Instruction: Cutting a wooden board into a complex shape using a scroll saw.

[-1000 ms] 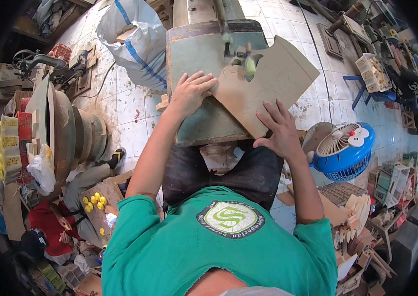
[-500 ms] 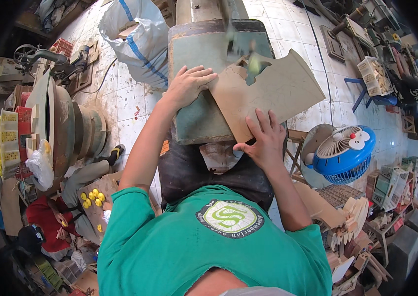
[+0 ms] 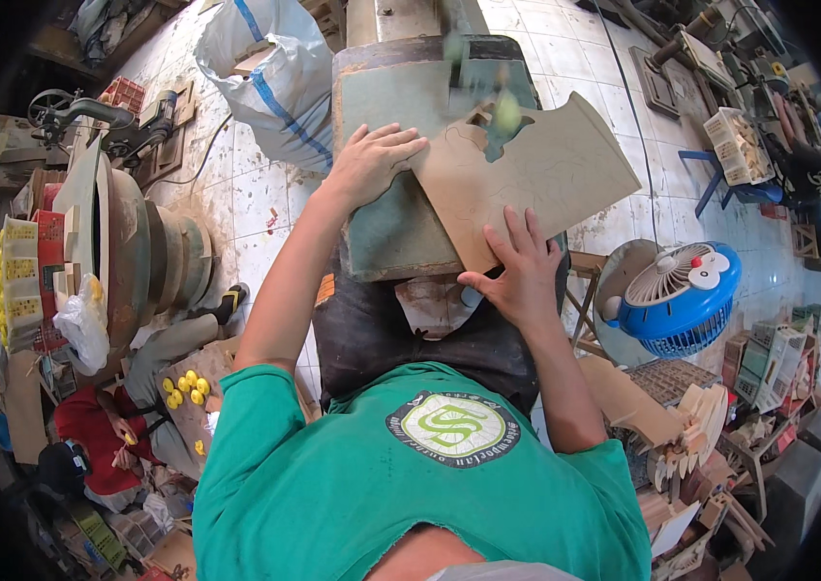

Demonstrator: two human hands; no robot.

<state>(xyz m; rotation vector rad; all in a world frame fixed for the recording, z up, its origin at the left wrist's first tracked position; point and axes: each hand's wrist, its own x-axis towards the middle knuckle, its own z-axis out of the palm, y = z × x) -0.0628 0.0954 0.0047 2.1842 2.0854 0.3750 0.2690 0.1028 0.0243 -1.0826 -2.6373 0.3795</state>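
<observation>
A thin brown board (image 3: 536, 174) with faint drawn curves and an irregular cutout lies across the worn green top of a machine table (image 3: 396, 237). Its right part overhangs the table. Motion blurs a narrow upright machine part (image 3: 456, 58) and a greenish piece (image 3: 505, 111) over the cutout, so I cannot make out their shape. My left hand (image 3: 372, 165) is flat, palm down on the tabletop, fingertips at the board's left edge. With fingers spread, my right hand (image 3: 524, 259) presses on the board's near edge, thumb pointing left.
Beyond the table's left side stands a white sack (image 3: 270, 92) with blue stripes. A blue fan (image 3: 677, 300) is at right, near stacked wood pieces (image 3: 691, 436). A large round machine (image 3: 135, 242) stands left. At lower left, a person in red (image 3: 91, 431) sits beside yellow pieces (image 3: 186, 387).
The board has turned slightly, its near corner shifting right and away from me, with my right hand moving along on it. The blurred greenish piece has shifted a little. My left hand has barely moved.
</observation>
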